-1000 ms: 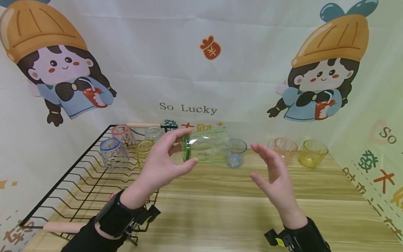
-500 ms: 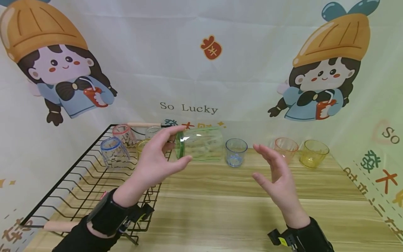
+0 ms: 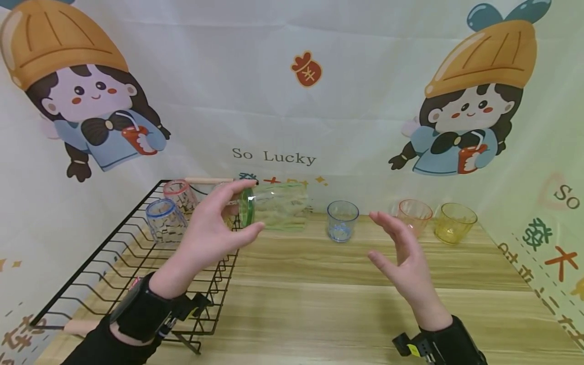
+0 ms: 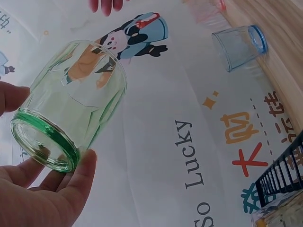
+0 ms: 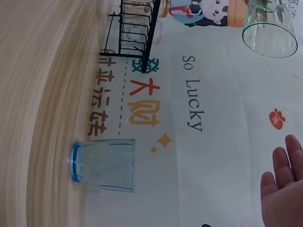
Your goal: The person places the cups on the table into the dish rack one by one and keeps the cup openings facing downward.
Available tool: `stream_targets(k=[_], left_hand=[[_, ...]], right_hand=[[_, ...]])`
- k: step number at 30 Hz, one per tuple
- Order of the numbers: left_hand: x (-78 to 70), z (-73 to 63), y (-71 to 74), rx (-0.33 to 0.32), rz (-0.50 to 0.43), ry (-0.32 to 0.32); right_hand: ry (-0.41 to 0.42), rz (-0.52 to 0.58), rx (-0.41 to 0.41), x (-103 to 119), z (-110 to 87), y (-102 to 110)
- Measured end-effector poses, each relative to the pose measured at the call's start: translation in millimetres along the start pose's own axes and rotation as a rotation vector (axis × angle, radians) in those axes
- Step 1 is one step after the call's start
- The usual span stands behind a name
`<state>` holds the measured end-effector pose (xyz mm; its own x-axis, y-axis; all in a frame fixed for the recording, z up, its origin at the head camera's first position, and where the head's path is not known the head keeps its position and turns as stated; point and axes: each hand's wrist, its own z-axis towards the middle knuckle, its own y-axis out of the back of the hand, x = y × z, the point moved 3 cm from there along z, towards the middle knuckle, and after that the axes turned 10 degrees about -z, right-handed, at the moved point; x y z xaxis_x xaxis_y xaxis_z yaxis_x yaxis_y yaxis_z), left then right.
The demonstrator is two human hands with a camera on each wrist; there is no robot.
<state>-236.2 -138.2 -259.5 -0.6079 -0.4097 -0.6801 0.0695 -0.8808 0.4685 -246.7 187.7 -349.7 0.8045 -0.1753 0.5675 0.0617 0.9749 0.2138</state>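
Observation:
A clear green glass (image 3: 279, 207) lies sideways in the air, its thick base to the left and its mouth to the right. My left hand (image 3: 212, 220) grips it by the base between thumb and fingers, at the right side of the rack. In the left wrist view the fingertips press around the green base of the glass (image 4: 71, 109). My right hand (image 3: 406, 263) is raised over the right part of the table with fingers apart, holding nothing. Nearest to it, a blue glass (image 3: 342, 221) stands upright on the table.
A black wire rack (image 3: 123, 263) with pinkish handles stands at the left. On it a blue-rimmed glass (image 3: 166, 223) and a red-rimmed glass (image 3: 180, 195) sit upside down. A pink glass (image 3: 414, 213) and a yellow glass (image 3: 456, 223) stand upright at the back right, near the printed cloth.
My left hand has carried the green glass leftward, away from the blue glass and toward the rack, uncovering the blue glass. My right hand has drifted slightly right and stays spread.

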Motion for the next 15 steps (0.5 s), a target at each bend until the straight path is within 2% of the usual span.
stream_targets(k=[15], left_hand=[[7.3, -4.0, 11.6, 0.012, 0.054, 0.043]], right_hand=[[0.001, -0.044, 0.008, -6, -3.2, 5]])
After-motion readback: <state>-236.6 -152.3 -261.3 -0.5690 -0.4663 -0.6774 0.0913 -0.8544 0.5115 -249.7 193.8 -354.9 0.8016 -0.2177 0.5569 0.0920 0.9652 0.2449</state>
